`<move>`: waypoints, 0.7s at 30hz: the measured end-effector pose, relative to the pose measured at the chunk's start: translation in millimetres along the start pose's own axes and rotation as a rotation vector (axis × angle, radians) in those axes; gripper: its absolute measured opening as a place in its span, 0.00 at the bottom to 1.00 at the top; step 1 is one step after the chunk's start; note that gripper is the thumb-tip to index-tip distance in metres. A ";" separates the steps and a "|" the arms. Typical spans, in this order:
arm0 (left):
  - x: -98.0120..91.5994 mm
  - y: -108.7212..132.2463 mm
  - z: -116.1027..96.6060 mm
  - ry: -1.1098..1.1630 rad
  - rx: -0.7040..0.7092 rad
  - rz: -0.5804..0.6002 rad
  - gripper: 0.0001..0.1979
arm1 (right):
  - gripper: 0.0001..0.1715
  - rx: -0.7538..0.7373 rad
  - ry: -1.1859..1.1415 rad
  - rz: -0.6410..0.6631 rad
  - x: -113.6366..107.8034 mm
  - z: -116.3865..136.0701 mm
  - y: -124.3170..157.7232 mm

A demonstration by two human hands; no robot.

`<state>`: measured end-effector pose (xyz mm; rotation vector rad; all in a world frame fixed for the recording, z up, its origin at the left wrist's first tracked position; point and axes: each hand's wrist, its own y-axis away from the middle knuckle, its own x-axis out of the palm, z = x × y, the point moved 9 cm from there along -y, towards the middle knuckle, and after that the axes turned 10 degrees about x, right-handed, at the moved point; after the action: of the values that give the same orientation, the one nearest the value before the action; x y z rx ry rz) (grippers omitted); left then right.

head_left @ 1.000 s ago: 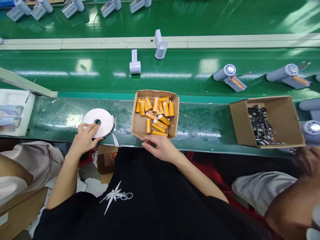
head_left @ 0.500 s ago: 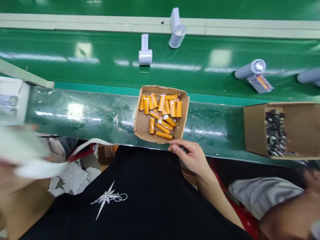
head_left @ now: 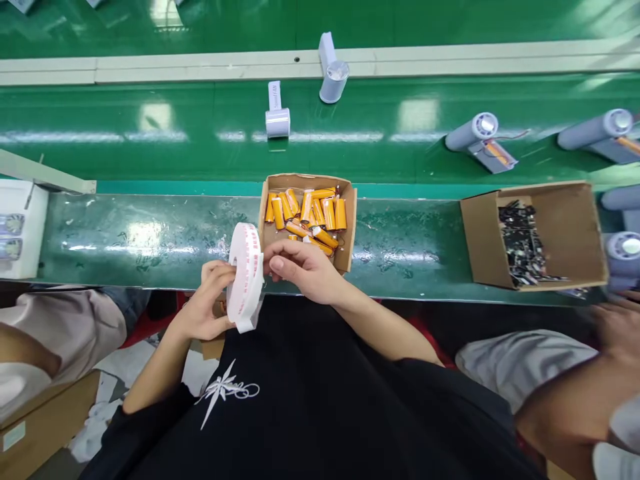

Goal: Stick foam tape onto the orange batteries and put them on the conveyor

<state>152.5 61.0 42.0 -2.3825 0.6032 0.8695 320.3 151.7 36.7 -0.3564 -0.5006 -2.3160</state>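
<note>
Upright in my left hand point(head_left: 210, 303) is a roll of white tape point(head_left: 245, 277) with red print on it. The fingers reach into the roll's core from the left, and the thumb lies below. My right hand point(head_left: 303, 267) is at the roll's right edge, thumb and forefinger bent together by a small loose flap of the tape. Its fingertips are partly hidden behind the roll. Just beyond both hands stands a shallow cardboard box point(head_left: 352, 230) with several orange-wrapped battery cells point(head_left: 305, 207), its near part covered by my right hand.
A cardboard box point(head_left: 480, 247) of small dark parts stands at right on the green bench point(head_left: 400, 267). Grey handheld fan bodies point(head_left: 277, 123) lie on the green belt point(head_left: 190, 160) beyond. At far left is a white tray point(head_left: 31, 227). People sit on both sides.
The blurred tape roll has come from the far left to the middle in my left hand. My right hand has left the box's near edge and moved left to the tape.
</note>
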 end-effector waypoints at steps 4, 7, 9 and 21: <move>1.7 -3.9 -3.5 0.010 0.008 0.021 0.32 | 0.31 0.003 -0.107 0.029 -1.2 -2.5 -1.5; 4.6 -1.5 -1.2 0.007 -0.003 0.041 0.32 | 0.28 0.019 -0.149 0.052 -1.2 -4.1 0.1; 5.5 0.8 0.7 0.017 -0.009 0.050 0.32 | 0.28 0.034 -0.165 0.045 -2.0 -5.7 1.5; 20.0 5.7 6.9 0.086 -0.067 0.017 0.34 | 0.26 -0.087 -0.300 -0.114 -4.2 -15.7 3.3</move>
<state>160.1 56.4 21.9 -2.4893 0.6379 0.8101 323.9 144.9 22.0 -0.7419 -0.5795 -2.4112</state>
